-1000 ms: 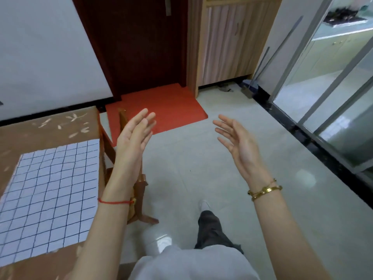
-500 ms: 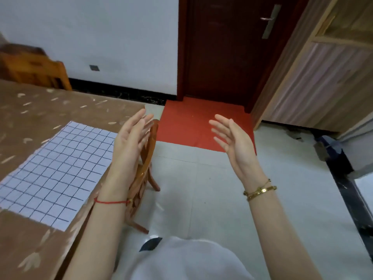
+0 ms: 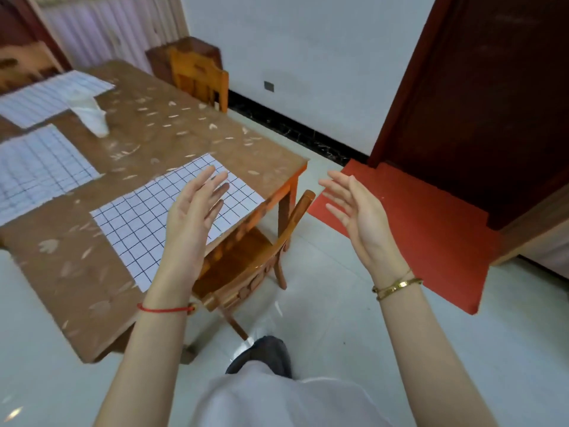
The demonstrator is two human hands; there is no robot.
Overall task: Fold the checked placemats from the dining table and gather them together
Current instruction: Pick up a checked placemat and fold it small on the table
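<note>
Three white checked placemats lie flat on the brown dining table. The nearest placemat is at the table's right corner, a second placemat lies at the left, and a third placemat is at the far end. My left hand is raised over the nearest placemat's right part, fingers apart, holding nothing. My right hand hovers to the right above the floor, palm facing left, empty as well.
A crumpled white cloth lies on the table by the far placemat. A wooden chair is tucked under the table's right corner, below my left hand. Another chair stands at the far side. A red doormat lies before a dark door.
The view has swung left, bringing the whole table and two more placemats into sight. Both hands stay raised and open, the left now over the nearest placemat.
</note>
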